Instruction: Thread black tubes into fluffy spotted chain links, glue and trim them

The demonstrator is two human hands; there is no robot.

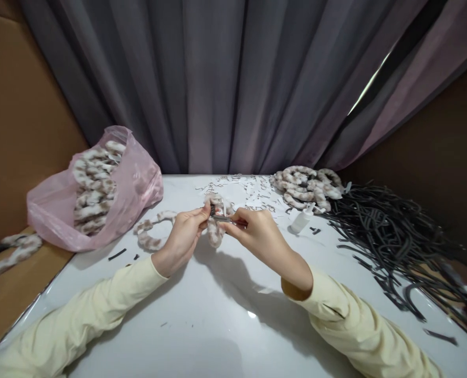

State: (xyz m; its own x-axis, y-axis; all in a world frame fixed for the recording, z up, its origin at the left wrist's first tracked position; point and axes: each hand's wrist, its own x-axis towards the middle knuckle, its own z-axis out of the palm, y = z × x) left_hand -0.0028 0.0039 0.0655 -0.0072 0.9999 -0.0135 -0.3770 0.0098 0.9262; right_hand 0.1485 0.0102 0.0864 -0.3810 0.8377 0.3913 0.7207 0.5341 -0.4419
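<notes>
Near the middle of the table, my left hand is closed on a fluffy white-and-brown furry band; a short black piece shows by its thumb. My right hand pinches a slim, dark metallic tool, perhaps tweezers, whose tip meets the band beside my left thumb. The band's far part is partly hidden behind the fingers. Just left of my left hand, a furry ring of the same kind lies on the white table.
A pink plastic bag full of furry rings stands at left. At back right are a pile of furry rings, a small white bottle and a heap of black tubes. Small scraps litter the table's back. Grey curtains hang behind.
</notes>
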